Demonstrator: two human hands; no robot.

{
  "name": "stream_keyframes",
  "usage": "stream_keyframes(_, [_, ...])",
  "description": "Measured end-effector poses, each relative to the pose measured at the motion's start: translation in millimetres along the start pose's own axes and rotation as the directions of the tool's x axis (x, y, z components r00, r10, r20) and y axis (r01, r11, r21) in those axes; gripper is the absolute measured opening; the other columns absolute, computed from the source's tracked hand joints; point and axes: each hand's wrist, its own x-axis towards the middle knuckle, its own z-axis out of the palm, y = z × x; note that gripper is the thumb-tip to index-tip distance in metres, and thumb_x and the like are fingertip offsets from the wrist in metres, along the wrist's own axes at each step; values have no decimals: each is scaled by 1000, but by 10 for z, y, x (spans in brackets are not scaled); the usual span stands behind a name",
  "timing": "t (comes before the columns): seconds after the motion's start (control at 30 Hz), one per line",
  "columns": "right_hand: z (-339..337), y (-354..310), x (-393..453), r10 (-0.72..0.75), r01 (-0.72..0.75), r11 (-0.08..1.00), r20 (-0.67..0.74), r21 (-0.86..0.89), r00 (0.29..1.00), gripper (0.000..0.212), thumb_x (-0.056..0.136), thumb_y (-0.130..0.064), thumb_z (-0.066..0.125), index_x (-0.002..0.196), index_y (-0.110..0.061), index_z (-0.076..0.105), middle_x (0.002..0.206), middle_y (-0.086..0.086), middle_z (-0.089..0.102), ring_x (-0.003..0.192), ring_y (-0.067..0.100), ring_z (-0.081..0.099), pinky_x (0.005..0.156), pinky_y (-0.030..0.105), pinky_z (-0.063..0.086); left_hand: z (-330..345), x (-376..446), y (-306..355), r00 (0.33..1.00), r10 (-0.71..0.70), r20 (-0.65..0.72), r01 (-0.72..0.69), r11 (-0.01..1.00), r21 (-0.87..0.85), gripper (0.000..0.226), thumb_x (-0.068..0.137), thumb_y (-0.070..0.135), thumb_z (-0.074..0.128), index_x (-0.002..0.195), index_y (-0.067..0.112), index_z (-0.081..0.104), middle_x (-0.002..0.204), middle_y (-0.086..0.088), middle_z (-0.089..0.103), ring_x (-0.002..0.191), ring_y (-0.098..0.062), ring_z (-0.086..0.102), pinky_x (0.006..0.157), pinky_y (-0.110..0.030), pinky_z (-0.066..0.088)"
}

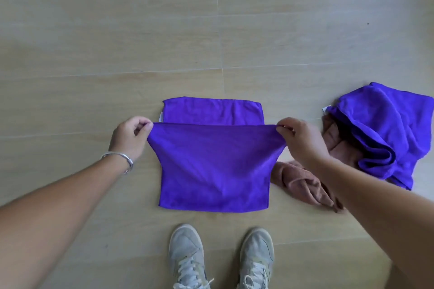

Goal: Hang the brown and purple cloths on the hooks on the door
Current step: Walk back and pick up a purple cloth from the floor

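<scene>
A purple cloth (212,162) lies on the wooden floor in front of me, its near part folded over toward the far edge. My left hand (130,138) pinches the fold's left corner and my right hand (301,141) pinches its right corner, holding that edge stretched and lifted. To the right, a second purple cloth (385,131) lies crumpled on top of a brown cloth (305,183), which is bunched on the floor and partly hidden by my right forearm. No door or hooks are in view.
My two grey sneakers (220,258) stand just below the cloth. Light wooden floor planks (117,42) fill the remainder of the view. A silver bracelet (119,157) sits on my left wrist.
</scene>
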Motion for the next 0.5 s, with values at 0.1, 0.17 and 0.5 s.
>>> stream_keyframes(0.1, [256,131,584,-20,19,1000,-35,-21,999,12,89,-22,58,92,-21,70,90,0,69,79,18,59,65,26,36,317,504,-194,999,30,-30,-30,1000,9,9,91,17,60,84,22,64,76,1,64,66,-15,56,60,-8,39])
stream_keyframes(0.17, [390,190,916,-46,43,998,-56,-41,997,13,89,-22,58,94,-21,71,92,1,70,83,20,60,67,27,39,488,808,-284,998,51,-27,-50,998,27,10,91,18,60,83,23,64,76,3,65,67,-14,57,63,-16,42])
stream_keyframes(0.5, [825,443,1827,-109,101,913,3,-396,994,38,86,-22,59,124,-26,54,123,0,52,115,23,47,87,33,42,902,1565,-529,1000,-8,15,4,966,260,11,87,21,64,96,19,57,88,-2,65,80,-26,62,75,-37,50])
